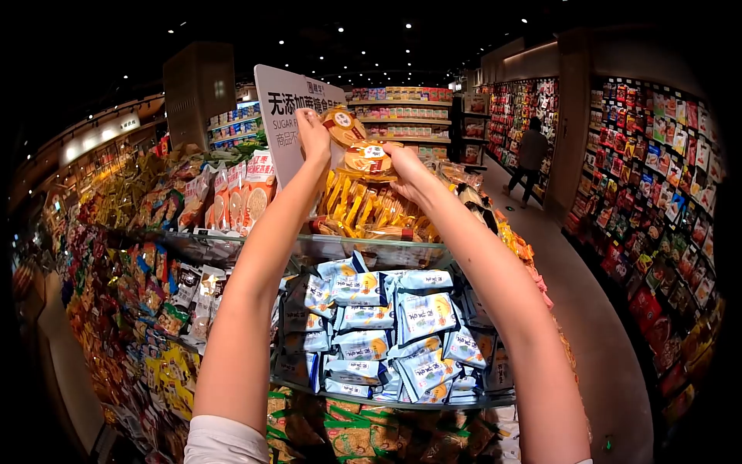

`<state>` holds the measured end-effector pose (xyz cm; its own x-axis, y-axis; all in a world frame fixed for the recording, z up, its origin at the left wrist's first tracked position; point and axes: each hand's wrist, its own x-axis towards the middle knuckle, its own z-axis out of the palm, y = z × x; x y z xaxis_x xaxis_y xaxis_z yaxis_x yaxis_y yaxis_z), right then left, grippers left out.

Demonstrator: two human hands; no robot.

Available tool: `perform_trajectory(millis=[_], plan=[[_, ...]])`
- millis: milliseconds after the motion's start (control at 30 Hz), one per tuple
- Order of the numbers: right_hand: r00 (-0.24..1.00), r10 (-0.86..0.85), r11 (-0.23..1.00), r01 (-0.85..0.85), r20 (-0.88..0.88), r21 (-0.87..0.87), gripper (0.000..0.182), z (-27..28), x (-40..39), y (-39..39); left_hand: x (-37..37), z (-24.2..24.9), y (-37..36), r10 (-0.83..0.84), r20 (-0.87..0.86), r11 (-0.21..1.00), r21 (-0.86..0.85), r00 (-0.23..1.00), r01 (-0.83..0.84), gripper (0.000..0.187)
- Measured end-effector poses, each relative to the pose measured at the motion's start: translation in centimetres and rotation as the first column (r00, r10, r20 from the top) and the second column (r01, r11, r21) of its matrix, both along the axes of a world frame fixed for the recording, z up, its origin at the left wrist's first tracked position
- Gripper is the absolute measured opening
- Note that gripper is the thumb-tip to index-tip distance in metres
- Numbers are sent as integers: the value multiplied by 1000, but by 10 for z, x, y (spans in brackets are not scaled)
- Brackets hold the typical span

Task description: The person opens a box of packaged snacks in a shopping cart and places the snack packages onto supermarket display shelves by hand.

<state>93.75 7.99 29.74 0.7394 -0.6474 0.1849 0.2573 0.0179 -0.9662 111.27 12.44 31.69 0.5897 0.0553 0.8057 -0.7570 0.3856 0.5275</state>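
Observation:
My left hand (313, 138) is raised in front of a white sign (267, 97), its fingers closed on the edge of a round biscuit packet (343, 126) in shiny golden-brown wrapping. A little lower and to the right, my right hand (410, 172) grips a second round biscuit packet (368, 158) with a pale label. The two packets are close together, the left one slightly higher. Beneath them, yellow-edged packets (359, 203) stand in a tightly packed row on the upper shelf.
Light-blue snack packets (425, 315) fill the lower glass-fronted bin. White-and-orange bags (253, 189) stand left of the sign. Assorted snacks (154, 286) line the left side. A person (531, 155) is in the right-hand aisle (603, 348), beside a wall of hanging packets (657, 201).

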Motion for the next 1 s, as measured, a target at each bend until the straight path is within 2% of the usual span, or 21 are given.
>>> perform_trajectory(millis=[67, 133, 200, 233, 267, 300, 333, 400, 433, 500, 533, 600, 733, 800, 833, 867, 933, 967, 1000], plan=[[994, -60, 998, 60, 94, -3, 26, 4, -8, -11, 7, 12, -2, 14, 98, 992, -125, 995, -2, 11], [950, -241, 969, 223, 199, 109, 25, 10, -27, -15, 3, 26, 10, 66, 137, 990, -132, 988, -48, 13], [921, -324, 941, 290, 217, 177, 25, 4, -34, -38, -2, 38, 25, 20, 215, 999, 40, 976, -29, 15], [908, -389, 916, 364, 155, 168, 26, 1, -40, -41, -4, 45, 34, -34, 231, 991, 137, 972, 3, 16], [921, -368, 925, 348, 127, 154, 26, -3, -47, -44, -5, 50, 43, -90, 242, 972, 232, 966, 32, 16], [925, -360, 929, 343, 124, 137, 27, -6, -54, -38, 0, 57, 46, 28, 377, 947, 286, 926, -145, 16], [929, -350, 934, 337, 121, 119, 27, -8, -60, -31, 4, 62, 47, 75, 495, 916, 309, 865, -256, 14], [929, -348, 935, 334, 125, 117, 28, -16, -58, -36, 8, 66, 49, 104, 622, 774, 439, 776, -456, 12], [927, -350, 935, 335, 133, 119, 28, -20, -56, -40, 10, 66, 47, 107, 621, 771, 441, 777, -459, 12], [938, -309, 948, 291, 157, 125, 29, -23, -54, -47, 11, 67, 41, -93, 488, 473, 789, 868, -393, 15], [945, -272, 959, 252, 181, 126, 29, -23, -52, -48, -30, 62, 62, -84, 135, 370, 924, 987, -95, 14], [945, -280, 958, 265, 167, 111, 29, -19, -54, -38, -35, 50, 62, -138, 152, 128, 983, 979, -134, 15], [949, -264, 962, 246, 174, 117, 29, -17, -56, -32, -8, 28, 37, -119, 93, 132, 988, 989, -77, 15], [947, -298, 951, 285, 122, 116, 23, -18, -56, -30, -3, 27, 39, -180, 149, 264, 960, 972, -98, 14], [950, -265, 958, 240, 163, 160, 23, -16, -60, -23, -3, 25, 41, -175, 149, 262, 960, 973, -99, 14], [951, -231, 961, 189, 207, 203, 23, -14, -60, -17, -4, 23, 42, -155, 86, 243, 969, 984, -46, 23], [950, -233, 966, 202, 209, 159, 26, -19, -57, -28, -16, 17, 48, -120, -40, 209, 976, 992, 64, 42], [945, -278, 956, 255, 170, 148, 27, -21, -56, -35, -18, 18, 54, -114, -254, 162, 949, 960, 271, 42], [937, -324, 942, 307, 129, 135, 27, -21, -55, -37, -12, 15, 53, -114, -253, 160, 950, 961, 269, 42]])
